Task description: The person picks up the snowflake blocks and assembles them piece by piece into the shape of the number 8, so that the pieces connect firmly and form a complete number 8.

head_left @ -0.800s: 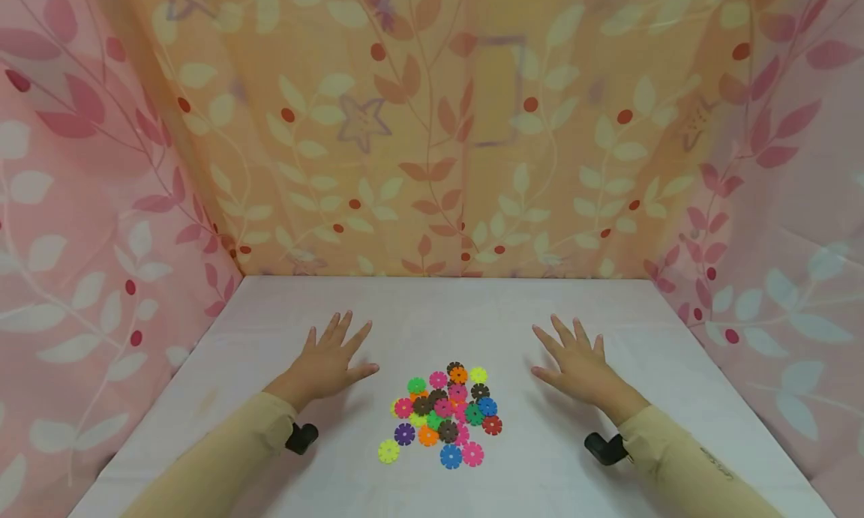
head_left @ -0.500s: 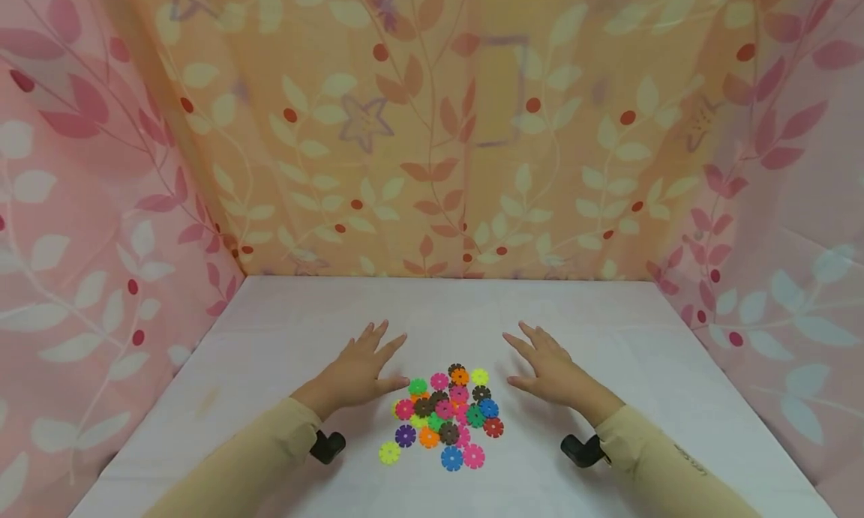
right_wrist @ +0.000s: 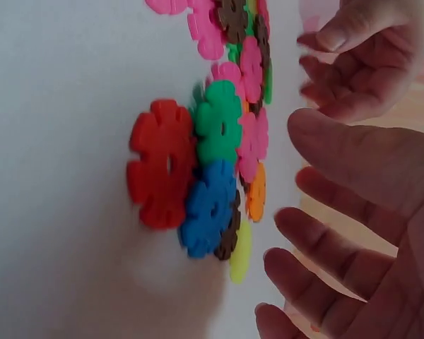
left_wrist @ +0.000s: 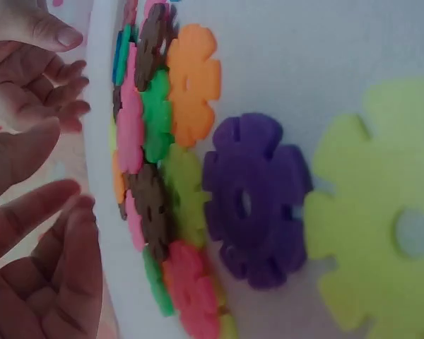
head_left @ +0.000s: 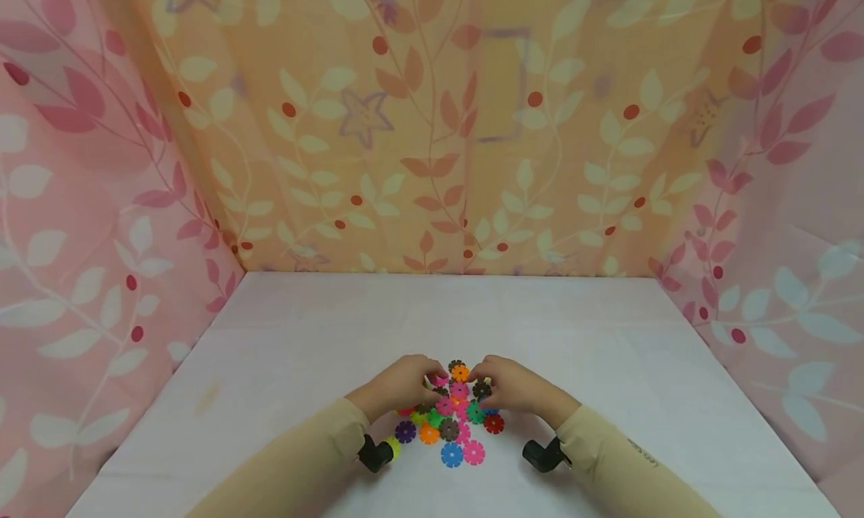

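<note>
A loose pile of colourful notched plastic discs (head_left: 448,430), like snowflake building pieces, lies in the middle of the white table. My left hand (head_left: 402,387) is over the pile's left side, its fingers loosely bent and nothing held. Facing it, my right hand (head_left: 520,387) hovers over the right side, equally bare, with spread, bent fingers in the right wrist view. In the left wrist view a purple disc (left_wrist: 265,198) and a yellow-green disc (left_wrist: 360,212) are nearest. A red disc (right_wrist: 152,169) and a blue disc (right_wrist: 199,219) show in the right wrist view. The hands cover some discs.
The white tabletop (head_left: 304,315) spreads around the pile. Behind it hangs an orange leaf-print curtain (head_left: 432,128), with pink printed curtains (head_left: 81,203) at both sides. A black wrist camera (head_left: 375,453) sits below each sleeve cuff.
Both hands have moved inward from either side, and now overlap the pile's edges. Their spread fingers have bent. The discs appear to lie as before.
</note>
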A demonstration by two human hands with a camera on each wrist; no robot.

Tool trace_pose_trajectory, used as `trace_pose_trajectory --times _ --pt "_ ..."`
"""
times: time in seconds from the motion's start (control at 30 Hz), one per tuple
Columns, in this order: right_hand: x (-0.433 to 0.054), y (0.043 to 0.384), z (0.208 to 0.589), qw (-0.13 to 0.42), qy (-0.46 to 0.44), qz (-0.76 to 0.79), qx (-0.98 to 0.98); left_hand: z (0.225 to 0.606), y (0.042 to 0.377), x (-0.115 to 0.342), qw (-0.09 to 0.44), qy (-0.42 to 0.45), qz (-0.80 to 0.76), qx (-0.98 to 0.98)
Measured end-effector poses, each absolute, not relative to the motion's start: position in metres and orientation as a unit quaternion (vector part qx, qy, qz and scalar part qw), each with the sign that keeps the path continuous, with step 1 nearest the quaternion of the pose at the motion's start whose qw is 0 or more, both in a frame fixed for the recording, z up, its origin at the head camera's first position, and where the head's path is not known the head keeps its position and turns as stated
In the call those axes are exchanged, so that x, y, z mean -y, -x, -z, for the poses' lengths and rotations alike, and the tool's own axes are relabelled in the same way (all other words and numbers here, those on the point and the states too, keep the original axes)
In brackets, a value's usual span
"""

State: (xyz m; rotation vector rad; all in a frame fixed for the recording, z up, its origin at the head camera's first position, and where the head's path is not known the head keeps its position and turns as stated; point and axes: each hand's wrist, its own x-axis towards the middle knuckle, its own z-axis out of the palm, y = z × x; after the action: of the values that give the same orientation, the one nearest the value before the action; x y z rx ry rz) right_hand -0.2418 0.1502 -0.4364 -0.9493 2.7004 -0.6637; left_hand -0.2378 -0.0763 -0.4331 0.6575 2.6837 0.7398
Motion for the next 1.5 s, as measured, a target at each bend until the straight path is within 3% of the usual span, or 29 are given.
trace_pose_trajectory --times 0.17,0.5,1.2,1.5 --pt "-0.142 0.243 0.442 0.129 0.315 0.234 -0.911 0.443 0.239 0.073 0.181 -0.216 -0.287 -0.915" --pt "-0.138 0.242 0.452 0.138 0.296 0.22 -0.919 0.449 0.236 0.061 0.164 -0.216 -0.277 -0.922" --pt "-0.141 0.244 0.451 0.155 0.272 0.232 -0.921 0.45 0.248 0.053 0.209 -0.16 -0.277 -0.924" --pt "-0.148 0.247 0.439 0.11 0.276 0.277 -0.914 0.438 0.249 0.064 0.217 -0.128 -0.383 -0.889"
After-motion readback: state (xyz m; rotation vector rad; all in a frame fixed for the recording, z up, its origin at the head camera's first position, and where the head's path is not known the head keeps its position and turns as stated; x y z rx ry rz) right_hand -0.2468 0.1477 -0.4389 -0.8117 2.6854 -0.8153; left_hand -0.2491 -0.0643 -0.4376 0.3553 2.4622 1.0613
